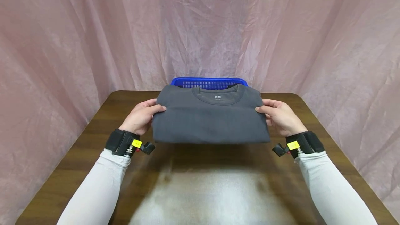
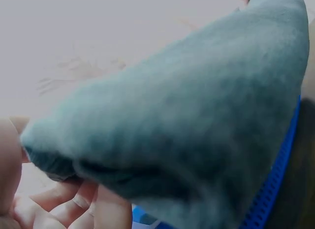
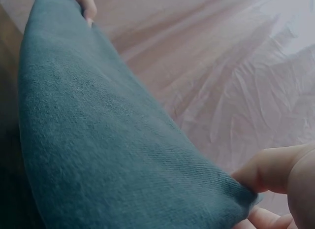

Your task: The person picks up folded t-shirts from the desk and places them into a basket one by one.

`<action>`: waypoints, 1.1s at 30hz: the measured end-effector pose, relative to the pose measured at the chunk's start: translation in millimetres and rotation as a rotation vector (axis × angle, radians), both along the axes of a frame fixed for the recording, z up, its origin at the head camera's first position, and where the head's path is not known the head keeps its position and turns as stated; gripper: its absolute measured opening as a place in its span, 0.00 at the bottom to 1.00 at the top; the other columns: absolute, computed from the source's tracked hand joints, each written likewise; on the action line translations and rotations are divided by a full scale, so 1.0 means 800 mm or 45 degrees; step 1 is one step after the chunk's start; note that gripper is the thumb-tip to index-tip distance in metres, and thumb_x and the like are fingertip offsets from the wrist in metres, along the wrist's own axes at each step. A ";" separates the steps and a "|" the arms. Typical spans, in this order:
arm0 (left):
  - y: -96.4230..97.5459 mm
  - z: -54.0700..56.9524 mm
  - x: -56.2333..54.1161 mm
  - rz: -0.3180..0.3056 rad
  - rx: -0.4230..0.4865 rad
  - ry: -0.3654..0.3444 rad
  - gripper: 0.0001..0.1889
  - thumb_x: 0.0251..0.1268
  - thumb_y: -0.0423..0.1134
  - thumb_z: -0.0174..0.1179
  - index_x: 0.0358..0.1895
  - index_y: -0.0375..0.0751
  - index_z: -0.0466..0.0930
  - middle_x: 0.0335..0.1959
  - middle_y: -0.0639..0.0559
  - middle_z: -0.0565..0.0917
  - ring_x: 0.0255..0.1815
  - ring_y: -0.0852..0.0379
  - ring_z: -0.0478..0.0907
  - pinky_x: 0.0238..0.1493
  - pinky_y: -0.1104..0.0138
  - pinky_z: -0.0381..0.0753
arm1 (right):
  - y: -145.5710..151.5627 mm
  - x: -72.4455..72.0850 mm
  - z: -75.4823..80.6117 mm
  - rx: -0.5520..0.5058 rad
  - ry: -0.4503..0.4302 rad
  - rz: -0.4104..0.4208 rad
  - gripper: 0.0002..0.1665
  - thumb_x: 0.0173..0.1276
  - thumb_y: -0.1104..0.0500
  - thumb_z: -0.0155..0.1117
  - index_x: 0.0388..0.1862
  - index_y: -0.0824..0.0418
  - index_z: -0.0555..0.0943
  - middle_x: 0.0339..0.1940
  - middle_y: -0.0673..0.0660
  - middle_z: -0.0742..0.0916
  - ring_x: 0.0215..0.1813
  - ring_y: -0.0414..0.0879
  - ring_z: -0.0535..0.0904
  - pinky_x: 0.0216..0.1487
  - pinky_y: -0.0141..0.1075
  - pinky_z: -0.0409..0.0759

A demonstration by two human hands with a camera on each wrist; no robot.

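A folded dark grey T-shirt (image 1: 209, 121) is held up above the table, its round neckline and small white label toward the far side. My left hand (image 1: 142, 115) pinches its left edge, thumb on top and fingers beneath. On the opposite edge my right hand (image 1: 282, 115) pinches it the same way. In the left wrist view the shirt (image 2: 172, 106) looks blurred and bluish, with folded layers showing over the fingers. The right wrist view shows the cloth (image 3: 108, 125) stretched between both hands, its corner between thumb and fingers.
Behind the shirt stands a blue plastic basket (image 1: 209, 80) near the table's far edge, mostly hidden by the cloth. The brown wooden table (image 1: 87, 155) reflects light at its front middle. Pink curtains (image 1: 200, 27) hang behind and on both sides.
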State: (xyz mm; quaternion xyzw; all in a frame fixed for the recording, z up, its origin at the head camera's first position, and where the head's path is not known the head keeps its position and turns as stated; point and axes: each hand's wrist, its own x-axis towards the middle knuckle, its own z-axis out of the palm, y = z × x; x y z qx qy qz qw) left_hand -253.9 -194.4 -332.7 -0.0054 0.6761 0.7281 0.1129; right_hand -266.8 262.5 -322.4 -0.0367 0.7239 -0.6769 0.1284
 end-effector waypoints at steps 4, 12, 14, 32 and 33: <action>0.004 0.001 -0.010 0.037 -0.050 0.006 0.22 0.80 0.37 0.62 0.71 0.38 0.74 0.37 0.61 0.92 0.33 0.63 0.89 0.36 0.69 0.91 | 0.000 -0.010 0.001 -0.003 -0.015 -0.017 0.31 0.83 0.61 0.64 0.77 0.72 0.68 0.42 0.42 0.92 0.41 0.37 0.91 0.46 0.34 0.93; 0.020 0.016 -0.046 0.154 -0.074 -0.001 0.27 0.79 0.39 0.63 0.76 0.36 0.73 0.36 0.62 0.90 0.33 0.66 0.88 0.37 0.72 0.89 | -0.004 -0.050 0.009 0.021 -0.060 -0.066 0.46 0.85 0.57 0.62 0.91 0.68 0.53 0.58 0.46 0.88 0.47 0.33 0.90 0.52 0.30 0.90; 0.024 0.018 -0.056 0.177 -0.067 -0.011 0.28 0.79 0.39 0.63 0.77 0.36 0.73 0.37 0.62 0.89 0.33 0.66 0.87 0.37 0.72 0.89 | -0.007 -0.060 0.011 0.048 -0.061 -0.076 0.47 0.86 0.56 0.61 0.92 0.66 0.50 0.71 0.55 0.83 0.49 0.32 0.89 0.54 0.29 0.90; 0.032 0.004 -0.087 0.336 -0.385 0.138 0.33 0.80 0.41 0.61 0.82 0.31 0.67 0.80 0.35 0.75 0.70 0.44 0.81 0.75 0.56 0.81 | -0.015 -0.088 -0.007 0.560 0.212 -0.198 0.38 0.86 0.50 0.58 0.84 0.71 0.67 0.80 0.71 0.77 0.63 0.55 0.85 0.63 0.39 0.88; 0.029 0.006 -0.084 0.361 -0.461 0.199 0.32 0.80 0.41 0.61 0.81 0.31 0.70 0.78 0.35 0.77 0.74 0.41 0.79 0.78 0.52 0.77 | -0.013 -0.085 -0.006 0.664 0.286 -0.213 0.37 0.86 0.48 0.57 0.82 0.72 0.70 0.78 0.73 0.79 0.67 0.60 0.84 0.68 0.45 0.86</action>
